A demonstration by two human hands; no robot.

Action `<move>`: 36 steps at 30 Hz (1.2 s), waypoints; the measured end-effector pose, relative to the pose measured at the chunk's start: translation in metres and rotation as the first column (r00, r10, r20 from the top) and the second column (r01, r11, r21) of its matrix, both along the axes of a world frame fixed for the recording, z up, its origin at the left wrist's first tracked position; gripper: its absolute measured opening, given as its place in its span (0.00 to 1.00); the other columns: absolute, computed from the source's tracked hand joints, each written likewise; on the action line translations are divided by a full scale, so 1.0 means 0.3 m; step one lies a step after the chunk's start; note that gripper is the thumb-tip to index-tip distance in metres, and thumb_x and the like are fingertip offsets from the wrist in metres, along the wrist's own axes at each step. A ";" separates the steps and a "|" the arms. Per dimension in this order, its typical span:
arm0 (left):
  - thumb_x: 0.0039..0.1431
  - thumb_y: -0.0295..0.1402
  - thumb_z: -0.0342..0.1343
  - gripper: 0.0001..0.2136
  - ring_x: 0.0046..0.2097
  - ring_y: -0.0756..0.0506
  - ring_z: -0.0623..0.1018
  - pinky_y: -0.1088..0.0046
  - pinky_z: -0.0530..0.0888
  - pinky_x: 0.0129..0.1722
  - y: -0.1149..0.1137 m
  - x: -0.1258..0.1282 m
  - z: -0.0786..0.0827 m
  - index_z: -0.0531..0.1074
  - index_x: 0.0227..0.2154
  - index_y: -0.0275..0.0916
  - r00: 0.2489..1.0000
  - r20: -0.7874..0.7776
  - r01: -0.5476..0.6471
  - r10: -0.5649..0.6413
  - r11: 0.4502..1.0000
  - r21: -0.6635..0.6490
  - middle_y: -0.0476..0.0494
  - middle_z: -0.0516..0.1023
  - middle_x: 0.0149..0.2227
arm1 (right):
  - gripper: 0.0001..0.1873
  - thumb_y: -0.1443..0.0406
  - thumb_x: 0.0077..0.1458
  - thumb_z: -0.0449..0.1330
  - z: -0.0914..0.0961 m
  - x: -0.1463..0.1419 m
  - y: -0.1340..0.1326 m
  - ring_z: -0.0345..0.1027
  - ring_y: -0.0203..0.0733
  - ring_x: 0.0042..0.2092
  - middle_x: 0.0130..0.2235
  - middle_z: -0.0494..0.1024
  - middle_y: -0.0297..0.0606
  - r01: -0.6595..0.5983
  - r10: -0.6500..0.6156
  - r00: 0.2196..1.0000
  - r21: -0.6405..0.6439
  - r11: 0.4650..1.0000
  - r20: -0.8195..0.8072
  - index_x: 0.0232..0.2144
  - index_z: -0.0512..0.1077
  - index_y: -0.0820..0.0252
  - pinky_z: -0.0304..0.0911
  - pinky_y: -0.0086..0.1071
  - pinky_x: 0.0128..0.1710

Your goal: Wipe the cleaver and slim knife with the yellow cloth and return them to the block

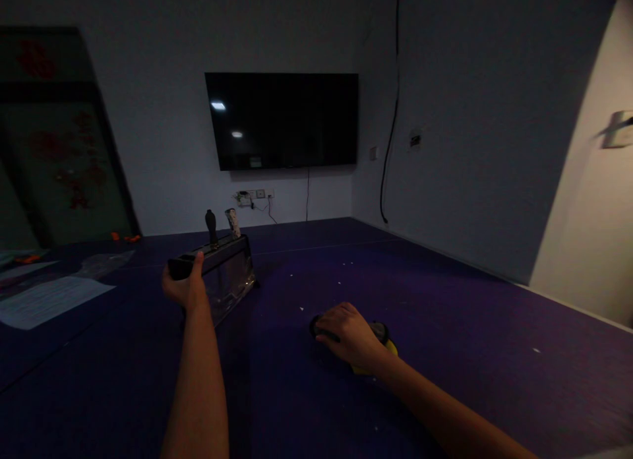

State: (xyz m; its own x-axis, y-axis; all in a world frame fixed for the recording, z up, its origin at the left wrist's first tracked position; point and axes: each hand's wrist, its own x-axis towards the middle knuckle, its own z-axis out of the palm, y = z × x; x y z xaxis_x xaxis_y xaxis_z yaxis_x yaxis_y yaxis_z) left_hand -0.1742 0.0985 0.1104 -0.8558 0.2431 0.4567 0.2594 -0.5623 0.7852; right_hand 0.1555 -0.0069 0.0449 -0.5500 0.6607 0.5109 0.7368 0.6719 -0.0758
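Note:
My left hand (185, 281) grips the near end of a dark box-like knife holder (227, 274) with a shiny, see-through-looking side. It stands on the purple surface. Out of its top rise a black handle (211, 228) and a pale speckled handle (232, 222); any blades are hidden inside. Lower and to the right, my right hand (346, 330) is closed over a dark, rounded object with a yellow part (391, 347). Fingers and wrist cover most of that object, so its kind cannot be made out.
White paper sheets (52, 301) and a clear plastic bag (103, 264) lie on the purple surface (445, 353) at left, with small orange pieces (132, 239) beyond. White scraps are scattered about. A television (284, 121) hangs on the far wall, and a black cable (390, 142) runs down the corner.

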 end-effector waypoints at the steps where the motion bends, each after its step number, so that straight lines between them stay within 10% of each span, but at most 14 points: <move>1: 0.29 0.44 0.65 0.29 0.41 0.40 0.72 0.58 0.69 0.43 -0.007 0.008 0.011 0.66 0.36 0.33 0.998 0.058 -0.020 0.019 1.000 0.021 0.41 0.70 0.37 | 0.11 0.60 0.52 0.56 -0.001 0.001 0.002 0.67 0.43 0.42 0.38 0.76 0.37 0.024 -0.024 1.000 -0.023 0.999 0.007 0.38 0.72 0.55 0.54 0.37 0.44; 5: 0.29 0.40 0.66 0.27 0.39 0.43 0.73 0.62 0.71 0.40 -0.030 0.039 0.069 0.68 0.34 0.32 0.992 0.125 -0.011 -0.003 0.994 0.107 0.43 0.72 0.35 | 0.22 0.54 0.45 0.60 0.000 0.010 0.003 0.66 0.49 0.45 0.47 0.71 0.41 0.191 -0.185 0.980 -0.096 0.977 0.075 0.43 0.69 0.53 0.57 0.40 0.43; 12: 0.30 0.36 0.66 0.27 0.42 0.45 0.73 0.68 0.71 0.42 -0.093 0.096 0.193 0.68 0.37 0.30 0.993 0.099 0.040 -0.065 0.972 0.230 0.43 0.72 0.38 | 0.20 0.76 0.49 0.50 0.039 0.053 0.010 0.69 0.42 0.40 0.41 0.74 0.38 0.526 -0.500 0.835 -0.063 0.848 0.231 0.41 0.70 0.51 0.60 0.30 0.36; 19: 0.29 0.34 0.67 0.24 0.39 0.46 0.74 0.70 0.71 0.41 -0.161 0.185 0.269 0.70 0.34 0.30 0.982 0.068 0.141 -0.175 0.928 0.346 0.44 0.73 0.35 | 0.15 0.75 0.53 0.46 0.087 0.263 0.051 0.70 0.54 0.36 0.35 0.74 0.54 0.839 -0.825 0.542 -0.038 0.543 0.163 0.32 0.73 0.66 0.61 0.39 0.30; 23: 0.30 0.35 0.66 0.24 0.39 0.46 0.73 0.70 0.71 0.41 -0.179 0.224 0.289 0.69 0.34 0.31 0.960 0.112 0.208 -0.257 0.921 0.329 0.46 0.73 0.35 | 0.08 0.68 0.49 0.56 0.060 0.322 0.072 0.70 0.55 0.37 0.34 0.76 0.51 0.875 -0.858 0.484 -0.082 0.477 0.173 0.32 0.74 0.63 0.60 0.44 0.33; 25: 0.32 0.37 0.65 0.23 0.39 0.47 0.73 0.70 0.71 0.41 -0.186 0.242 0.295 0.70 0.35 0.32 0.955 0.100 0.238 -0.278 0.925 0.296 0.47 0.73 0.35 | 0.18 0.61 0.45 0.61 0.047 0.312 0.086 0.66 0.58 0.44 0.43 0.73 0.50 0.847 -0.836 0.530 -0.063 0.527 0.138 0.41 0.71 0.58 0.58 0.49 0.39; 30: 0.32 0.40 0.64 0.24 0.39 0.46 0.73 0.70 0.70 0.41 -0.192 0.275 0.297 0.71 0.35 0.33 0.911 0.040 0.387 -0.411 0.883 0.267 0.47 0.73 0.35 | 0.32 0.55 0.51 0.54 0.060 0.204 0.134 0.53 0.51 0.56 0.58 0.57 0.48 0.446 -0.395 0.859 0.099 0.889 -0.327 0.57 0.54 0.58 0.54 0.47 0.51; 36: 0.28 0.40 0.66 0.25 0.36 0.45 0.74 0.68 0.69 0.40 -0.175 0.306 0.284 0.73 0.34 0.33 0.767 0.038 0.615 -0.640 0.751 0.240 0.45 0.75 0.32 | 0.38 0.51 0.51 0.53 0.201 0.039 0.211 0.46 0.47 0.59 0.61 0.48 0.46 0.039 0.015 0.723 0.063 0.997 -0.690 0.60 0.45 0.57 0.46 0.46 0.56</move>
